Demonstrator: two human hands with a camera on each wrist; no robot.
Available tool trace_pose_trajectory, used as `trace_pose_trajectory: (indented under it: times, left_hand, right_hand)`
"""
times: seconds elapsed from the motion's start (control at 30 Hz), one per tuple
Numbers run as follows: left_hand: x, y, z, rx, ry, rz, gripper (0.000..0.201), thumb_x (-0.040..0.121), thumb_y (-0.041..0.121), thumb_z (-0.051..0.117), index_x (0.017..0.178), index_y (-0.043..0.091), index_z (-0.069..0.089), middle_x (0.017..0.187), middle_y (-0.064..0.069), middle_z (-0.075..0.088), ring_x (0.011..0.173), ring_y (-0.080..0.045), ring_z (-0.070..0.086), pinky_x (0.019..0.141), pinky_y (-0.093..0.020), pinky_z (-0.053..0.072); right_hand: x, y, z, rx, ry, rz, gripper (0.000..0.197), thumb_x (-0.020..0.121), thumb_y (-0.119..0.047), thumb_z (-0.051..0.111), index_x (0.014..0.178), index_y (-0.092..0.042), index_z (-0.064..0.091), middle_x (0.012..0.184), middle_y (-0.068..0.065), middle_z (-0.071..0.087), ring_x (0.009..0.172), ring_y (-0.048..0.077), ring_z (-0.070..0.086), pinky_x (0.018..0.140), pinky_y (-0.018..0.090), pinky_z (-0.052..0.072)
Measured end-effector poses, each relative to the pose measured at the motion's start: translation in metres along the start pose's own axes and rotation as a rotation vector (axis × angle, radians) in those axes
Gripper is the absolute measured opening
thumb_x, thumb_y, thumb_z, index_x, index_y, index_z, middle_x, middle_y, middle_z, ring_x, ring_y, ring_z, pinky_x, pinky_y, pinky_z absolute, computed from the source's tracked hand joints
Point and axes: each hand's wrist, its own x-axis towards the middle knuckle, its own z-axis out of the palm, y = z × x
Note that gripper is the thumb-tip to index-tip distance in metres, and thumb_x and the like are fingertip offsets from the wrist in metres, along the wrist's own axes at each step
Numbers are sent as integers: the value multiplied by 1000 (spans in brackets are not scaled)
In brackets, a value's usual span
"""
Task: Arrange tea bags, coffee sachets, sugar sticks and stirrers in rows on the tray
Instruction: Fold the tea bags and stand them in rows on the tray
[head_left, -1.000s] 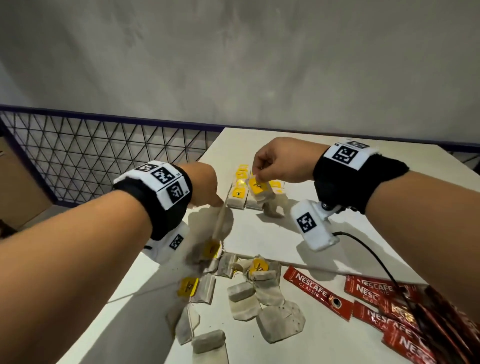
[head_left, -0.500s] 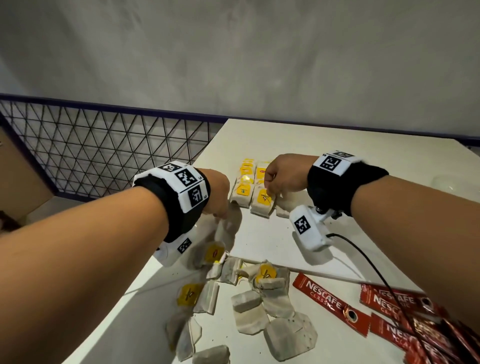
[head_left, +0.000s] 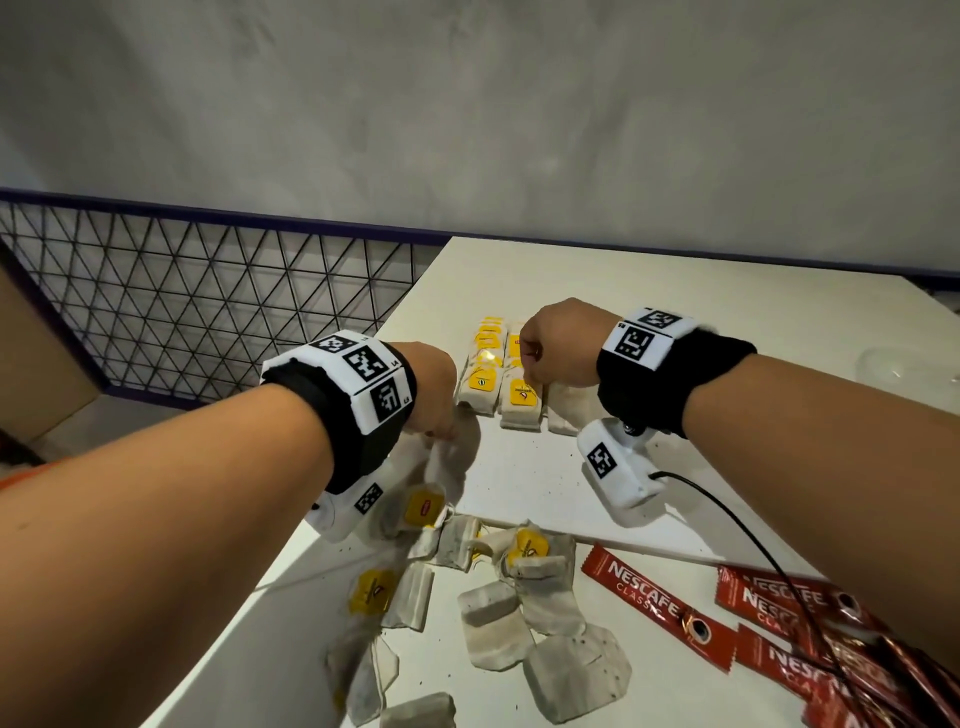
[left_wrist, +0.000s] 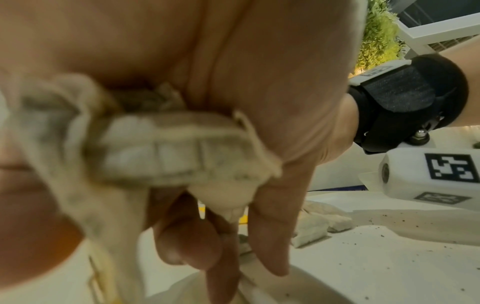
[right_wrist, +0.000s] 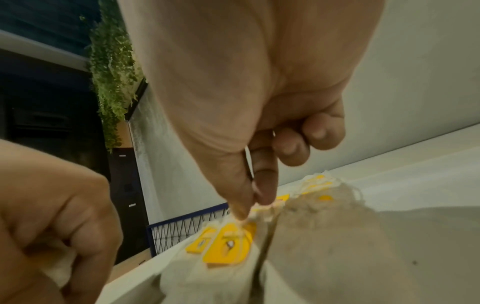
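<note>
Nearest to us, loose tea bags (head_left: 498, 618) lie scattered across the white surface (head_left: 675, 696), some with yellow tags showing, while red coffee sachets (head_left: 660, 605) marked Nescafe Classic fan out at the near right. A thin wooden stirrer (head_left: 649, 551) lies across the near edge of the white tray (head_left: 524, 483), just beyond the scattered bags.

Over the tray's near left corner we see our left hand (head_left: 431, 389) clenched around a bunch of tea bags (left_wrist: 166, 148); the left wrist view shows the crumpled paper pouches packed between palm and curled fingers (left_wrist: 272, 226), with one bag and its yellow tag (head_left: 423, 509) dangling below.

Farther in, our right hand (head_left: 558, 345) hovers over the rows of tea bags on the tray (head_left: 485, 382). The right wrist view shows thumb and forefinger (right_wrist: 262, 185) pinched together just above a yellow tag (right_wrist: 228, 246); what they grip is too fine and blurred for us to tell, possibly a string. The other fingers are curled into the palm.

Beyond the tray, a wire mesh railing (head_left: 197, 301) runs along the left, below a grey wall (head_left: 467, 104).
</note>
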Motion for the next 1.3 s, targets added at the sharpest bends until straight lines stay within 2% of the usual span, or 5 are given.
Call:
trace_pose_trajectory:
  times: [0.33,0.93,1.07,1.2,1.3]
  left_hand:
    - [0,29,-23,64,253,192,30,95,37,54,101,12,68,99,-3,66,91,-24,59,65,-28,43]
    - [12,43,-15,-11,245,181,30,95,38,53,108,15,67,106,-7,66,96,-27,60,69,-28,43]
    - [-2,24,-24,-535,315,68,42,93,56,50,95,17,67,96,-5,66,81,-21,54,69,-27,39]
    - [-22,9,-23,-1746,53,-7,69,92,71,29,88,8,57,75,-16,59,58,-23,54,61,-31,45]
    - [-33,6,-19,-2015,-11,8,74,90,75,18,100,10,51,82,-14,61,65,-25,61,66,-36,50]
  right_hand:
    - [-37,39,-2,143,-125,193,21,73,-39,78,78,-21,67,65,-12,68,58,10,61,61,23,47]
    - [-28,29,11,112,-114,119,13,82,-31,68,84,-18,65,87,-1,73,61,10,55,64,25,46]
    - [-33,28,-11,72,19,96,24,83,-44,67,85,-19,65,79,-7,65,79,15,56,65,27,41]
    - [-44,8,-39,368,233,-19,20,86,-41,65,79,-22,64,72,-8,67,62,3,54,55,20,39]
    - [-56,-15,-44,531,287,-108,13,87,-33,65,80,-22,66,70,-9,68,55,-1,52,52,17,37]
